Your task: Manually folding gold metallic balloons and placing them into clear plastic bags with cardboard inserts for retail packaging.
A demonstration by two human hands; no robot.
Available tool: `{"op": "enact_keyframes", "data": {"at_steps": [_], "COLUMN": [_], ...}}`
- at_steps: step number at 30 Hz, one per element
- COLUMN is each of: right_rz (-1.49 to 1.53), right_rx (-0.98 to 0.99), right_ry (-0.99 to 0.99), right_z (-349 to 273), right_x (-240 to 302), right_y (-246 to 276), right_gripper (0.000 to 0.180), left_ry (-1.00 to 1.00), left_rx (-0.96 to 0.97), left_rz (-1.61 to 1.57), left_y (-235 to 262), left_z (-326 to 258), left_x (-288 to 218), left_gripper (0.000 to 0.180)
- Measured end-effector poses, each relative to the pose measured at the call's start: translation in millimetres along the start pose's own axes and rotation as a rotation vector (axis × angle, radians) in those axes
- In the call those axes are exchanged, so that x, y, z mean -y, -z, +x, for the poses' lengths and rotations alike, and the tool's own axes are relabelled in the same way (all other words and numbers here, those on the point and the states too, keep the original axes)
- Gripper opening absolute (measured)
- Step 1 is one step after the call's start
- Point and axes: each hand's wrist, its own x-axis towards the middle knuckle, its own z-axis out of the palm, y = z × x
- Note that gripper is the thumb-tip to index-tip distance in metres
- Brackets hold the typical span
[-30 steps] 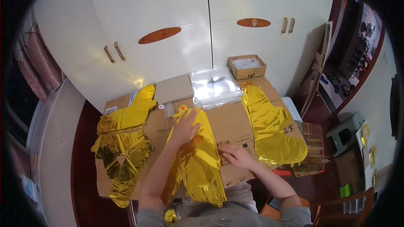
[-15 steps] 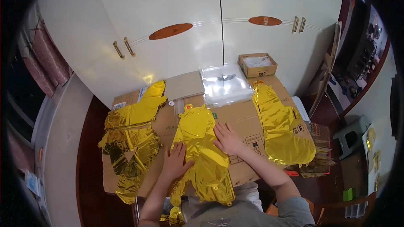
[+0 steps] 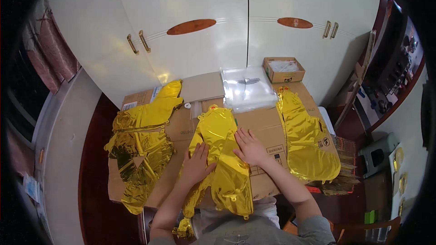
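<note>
In front of me a flat gold foil balloon lies lengthwise on the cardboard, its lower end hanging toward my lap. My left hand presses flat on its left side with the fingers stretched out. On its right edge rests my right hand, also flat, fingers pointing up and away. Neither hand grips anything. To the left are more crumpled gold foil balloons, with small tabs along their edges. Another gold foil balloon lies spread at the right, with a small dark printed mark.
Cardboard sheets cover the table. Toward the back lie a stack of clear plastic bags, a grey board and a small carton with plastic inside. A white cabinet stands behind. Stacked cardboard sits beyond the right edge.
My left hand has slid a little up and inward over the balloon. The right hand stays flat at its right edge. The whole view has shifted slightly.
</note>
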Motion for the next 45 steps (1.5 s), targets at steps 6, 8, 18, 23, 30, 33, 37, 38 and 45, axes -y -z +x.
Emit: {"op": "enact_keyframes", "data": {"at_steps": [6,8,18,23,30,33,37,38,45], "right_rz": [0.025,0.039,0.150,0.084,0.062,0.101,0.286,0.458,1.043], "right_rx": [0.014,0.001,-0.039,-0.040,-0.054,-0.050,-0.192,-0.129,0.112], "right_ry": [0.003,0.005,0.431,0.613,0.610,0.592,0.538,0.399,-0.125], "right_z": [1,2,-1,11,11,8,8,8,3], "right_x": [1,2,59,74,67,65,66,69,73], "right_y": [6,8,27,-1,-1,-3,7,16,39], "right_gripper": [0.073,0.073,0.049,0.043,0.039,0.039,0.039,0.040,0.041], "left_ry": [0.009,0.022,0.610,0.665,0.499,0.531,0.467,0.409,-0.002], "left_rx": [-0.005,-0.022,-0.076,-0.094,-0.235,-0.221,-0.297,-0.330,-0.337], "left_rz": [-0.007,-0.034,-0.013,-0.036,-0.206,-0.472,-0.863,-0.882,-0.517], "left_y": [-4,1,47,39,13,22,52,56,52], "left_z": [6,3,-118,-136,-142,-136,-118,-112,-50], "left_x": [-2,-2,2,1,9,1,-29,-37,-84], "left_gripper": [0.078,0.077,0.079,0.067,0.039,0.032,0.024,0.022,0.023]}}
